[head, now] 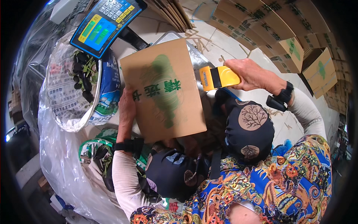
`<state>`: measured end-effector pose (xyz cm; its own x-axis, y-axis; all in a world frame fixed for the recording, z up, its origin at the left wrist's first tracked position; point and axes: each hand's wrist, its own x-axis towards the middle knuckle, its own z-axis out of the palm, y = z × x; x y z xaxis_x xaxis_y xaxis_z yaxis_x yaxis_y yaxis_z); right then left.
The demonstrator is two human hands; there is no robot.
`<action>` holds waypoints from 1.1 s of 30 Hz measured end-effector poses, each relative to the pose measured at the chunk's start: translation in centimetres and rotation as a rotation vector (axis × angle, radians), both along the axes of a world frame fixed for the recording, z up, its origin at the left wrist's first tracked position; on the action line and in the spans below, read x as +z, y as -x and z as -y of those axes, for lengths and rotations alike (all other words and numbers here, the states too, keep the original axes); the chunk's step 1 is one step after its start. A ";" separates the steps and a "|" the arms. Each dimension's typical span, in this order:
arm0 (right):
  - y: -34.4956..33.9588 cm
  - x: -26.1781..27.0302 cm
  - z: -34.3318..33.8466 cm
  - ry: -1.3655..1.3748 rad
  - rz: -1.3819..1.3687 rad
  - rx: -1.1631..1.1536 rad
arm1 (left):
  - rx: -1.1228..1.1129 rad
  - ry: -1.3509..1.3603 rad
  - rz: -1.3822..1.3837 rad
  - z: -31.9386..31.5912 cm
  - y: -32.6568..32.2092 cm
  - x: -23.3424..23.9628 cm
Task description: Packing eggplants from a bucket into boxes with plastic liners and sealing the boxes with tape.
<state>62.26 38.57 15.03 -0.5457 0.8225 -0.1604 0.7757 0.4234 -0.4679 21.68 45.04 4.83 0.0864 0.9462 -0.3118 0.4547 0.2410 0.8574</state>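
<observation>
My left hand (127, 102) grips the left edge of a cardboard box (163, 112) that bears green print and stands tilted before my knees. In my right hand (247, 73) is a yellow tape dispenser (219, 78), held just off the box's right side. Behind the box part of a metal weighing platform (193, 49) shows. Its display unit (107, 25), with lit green readouts and a keypad, stands at the upper left. What lies beneath the box is hidden.
Left of the box, a white woven sack (63, 92) holds dark eggplants (86, 81). A green and white sack (86, 151) with more eggplants stands nearer me. Cardboard boxes (251, 25) are stacked at the upper right; flattened cardboard (167, 14) leans at the top. Cardboard scraps (200, 42) litter the tiles.
</observation>
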 end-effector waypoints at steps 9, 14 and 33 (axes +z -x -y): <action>0.5 -5.7 -0.9 0.123 -0.263 -0.005 | 0.059 0.359 0.577 1.3 -0.8 2.3; 0.5 -6.1 0.0 0.055 -0.240 -0.101 | 0.058 0.577 0.784 1.2 -1.3 2.9; 11.2 8.5 -4.4 -0.177 0.210 0.070 | -0.102 0.113 0.575 1.6 -6.6 8.0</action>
<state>51.04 42.99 23.50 -0.5718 0.8095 -0.1333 0.8141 0.5398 -0.2140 28.25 43.48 12.82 0.3599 0.8880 -0.2863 -0.0500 0.3247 0.9445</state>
